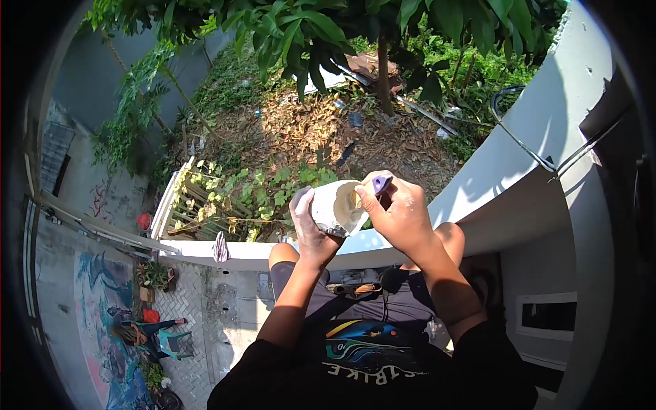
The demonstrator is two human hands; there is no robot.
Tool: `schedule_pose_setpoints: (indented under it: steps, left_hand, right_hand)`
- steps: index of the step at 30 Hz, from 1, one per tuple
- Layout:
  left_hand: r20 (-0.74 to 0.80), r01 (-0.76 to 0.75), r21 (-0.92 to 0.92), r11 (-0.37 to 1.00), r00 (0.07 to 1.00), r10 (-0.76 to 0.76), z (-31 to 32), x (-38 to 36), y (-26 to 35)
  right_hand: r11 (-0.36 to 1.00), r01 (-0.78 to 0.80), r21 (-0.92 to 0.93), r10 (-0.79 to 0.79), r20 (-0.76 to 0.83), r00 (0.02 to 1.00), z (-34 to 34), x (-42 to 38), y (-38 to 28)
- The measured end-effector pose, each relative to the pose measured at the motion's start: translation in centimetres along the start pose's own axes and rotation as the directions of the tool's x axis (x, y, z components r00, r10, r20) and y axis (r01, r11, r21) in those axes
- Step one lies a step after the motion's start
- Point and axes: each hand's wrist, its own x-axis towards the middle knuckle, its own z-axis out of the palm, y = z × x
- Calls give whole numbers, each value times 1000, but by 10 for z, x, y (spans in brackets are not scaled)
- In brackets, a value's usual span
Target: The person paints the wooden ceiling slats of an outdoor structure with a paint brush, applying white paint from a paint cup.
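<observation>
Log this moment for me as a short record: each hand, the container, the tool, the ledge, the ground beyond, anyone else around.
Left hand: gripping the white container from its side
Right hand: closed around the purple handle, at the container's mouth
Container: tilted, mouth toward the right hand; contents unclear
Tool: purple end up; working end can't be made out
Ledge: pale, with a striped cloth draped over it
Ground beyond: dry leaves and green plants
Others: one person below left, at a turquoise chair
</observation>
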Motion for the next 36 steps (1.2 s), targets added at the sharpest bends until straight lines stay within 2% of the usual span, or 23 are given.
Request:
schedule_pose_setpoints:
  steps: [2,6,7,8,11,12,17,19,23,26,28,31,36]
  left_hand:
    - [11,-7,8,1000,1000,6,3,2,4]
    - [22,17,26,1000,1000,-17,15,-1,0]
    - [23,13,12,1000,1000,-13,17,0,2]
    - [25,17,9,1000,1000,-18,19,2,3]
    - [49,93,-132,987,995,-87,27,8,7]
    - [56,47,-107,993,998,-41,27,12,8]
    - [94,140,-226,964,988,-122,31,16,15]
    - [106,157,-238,958,985,-135,34,12,5]
    - [135,225,-236,945,971,-197,31,12,5]
    - [103,166,-172,971,983,-150,24,17,8]
    - [82,198,-170,965,979,-186,20,19,10]
    - [47,87,-123,989,996,-82,17,23,4]
    - [73,117,-149,982,992,-108,10,30,16]
  right_hand:
    - [996,-64,65,67,-44,997,-5,-2,-5]
    - [996,-12,-90,10,-30,999,-12,-2,7]
    - [995,-49,-89,46,-33,998,-14,-3,7]
    - [999,-19,-33,18,-46,999,-14,-4,10]
    - [998,-15,-58,11,-60,998,-15,-4,11]
    - [999,-26,-32,24,-71,997,-16,-4,10]
    - [997,-20,-71,12,-100,995,-24,-6,3]
    - [997,80,-7,-80,-124,989,-23,-7,9]
    - [995,31,99,-18,-127,992,-22,-8,2]
    - [998,38,52,-33,-105,994,-22,-5,-2]
    - [998,47,31,-44,-98,994,-22,-4,-5]
    - [999,30,14,-29,-98,995,-20,-2,-7]
    - [998,48,33,-45,-104,994,-18,1,-11]
